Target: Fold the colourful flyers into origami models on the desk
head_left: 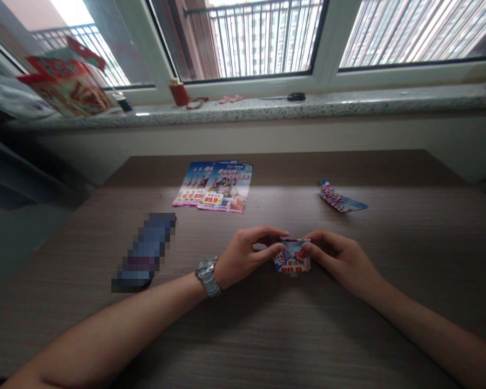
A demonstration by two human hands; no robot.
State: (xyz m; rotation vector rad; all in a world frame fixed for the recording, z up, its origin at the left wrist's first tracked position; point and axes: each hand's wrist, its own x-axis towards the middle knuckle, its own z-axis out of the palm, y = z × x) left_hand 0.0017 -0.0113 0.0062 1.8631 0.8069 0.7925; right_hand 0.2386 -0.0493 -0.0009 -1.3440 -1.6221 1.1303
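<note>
Between my two hands, a printed flyer (294,259) is folded down to a small rectangle, with part of its red "89.9" showing along the lower edge. My left hand (251,254), with a metal watch (209,276) on the wrist, pinches the flyer's left side between thumb and fingers. On the opposite side, my right hand (340,256) grips it the same way, thumb on the front face. Beyond the right hand lies a folded paper piece (340,199) in the same print, shaped like a pointed boat. Several flat flyers (227,189) overlap beyond the left hand.
A phone (148,251), its screen blurred out, lies on the brown table (243,335) left of my hands. Along the granite windowsill (235,112) stand a red and white snack bag (67,81), a small red container (179,93) and a dark-handled tool (295,96).
</note>
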